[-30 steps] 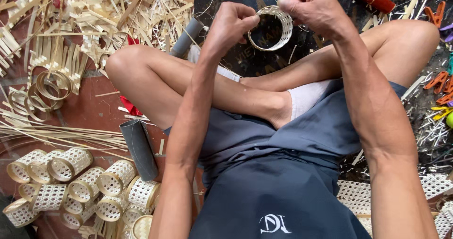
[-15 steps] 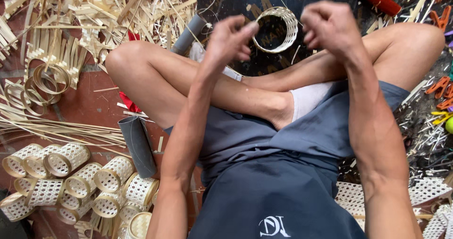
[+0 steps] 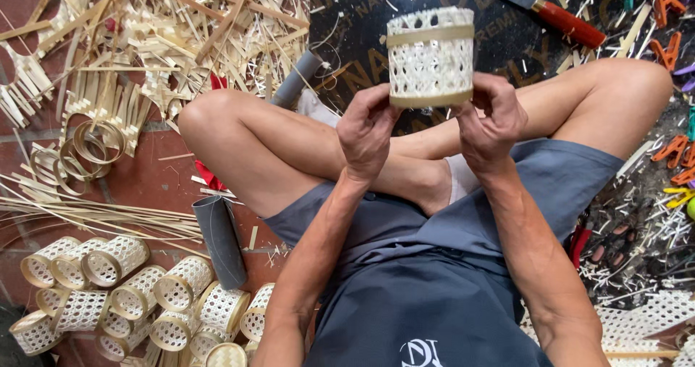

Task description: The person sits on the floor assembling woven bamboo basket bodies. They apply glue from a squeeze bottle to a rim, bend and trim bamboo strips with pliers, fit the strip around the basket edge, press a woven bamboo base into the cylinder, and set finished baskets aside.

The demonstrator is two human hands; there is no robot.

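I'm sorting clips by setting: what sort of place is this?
Probably a bamboo-weaving floor workshop: both hands hold a woven cylinder, finished ones are piled nearby, and cut strips litter the floor.

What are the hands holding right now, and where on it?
Both hands, left and right, hold a small pale woven bamboo cylinder basket by its bottom rim band, fingertips pinching opposite sides.

We have one head-worn view, looking steeply down and close over our crossed bare legs point(image 3: 289, 157), brick-red floor point(image 3: 156, 182) spreading left of them.
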